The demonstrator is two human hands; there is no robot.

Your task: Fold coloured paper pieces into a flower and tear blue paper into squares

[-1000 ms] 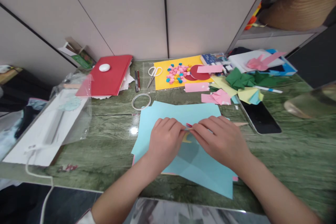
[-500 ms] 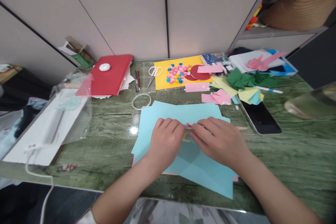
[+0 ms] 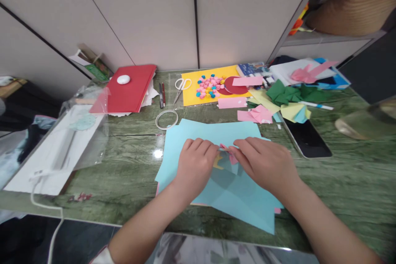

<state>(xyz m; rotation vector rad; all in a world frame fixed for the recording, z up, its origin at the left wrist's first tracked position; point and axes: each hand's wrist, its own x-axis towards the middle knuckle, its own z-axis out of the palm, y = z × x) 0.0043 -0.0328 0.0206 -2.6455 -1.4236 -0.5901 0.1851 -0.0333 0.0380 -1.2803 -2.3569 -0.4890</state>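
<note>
Over the light blue paper sheets [image 3: 241, 198], my left hand [image 3: 196, 165] and my right hand [image 3: 266, 163] are both closed, facing each other. Between their fingertips is a small pink paper piece [image 3: 232, 158] with a thin pale edge along its top. My left fingers pinch its left end; those of my right hand grip the other end. A yellow shape with points [image 3: 218, 163] shows just below, beside my left hand; whether it is part of the held piece I cannot tell. My fingers hide much of what they hold.
White-handled scissors [image 3: 183, 84], a tape roll [image 3: 167, 120] and yellow paper [image 3: 190, 99] bearing small coloured balls [image 3: 210, 86] lie behind the sheets. Pink paper scraps [image 3: 256, 114], green folded paper [image 3: 283, 93] and a phone [image 3: 311, 138] are to the right. A red folder [image 3: 126, 95] is at left.
My right hand has shifted slightly right, away from my left, and more of the pink paper between them has come into view. My left hand has stayed in place.
</note>
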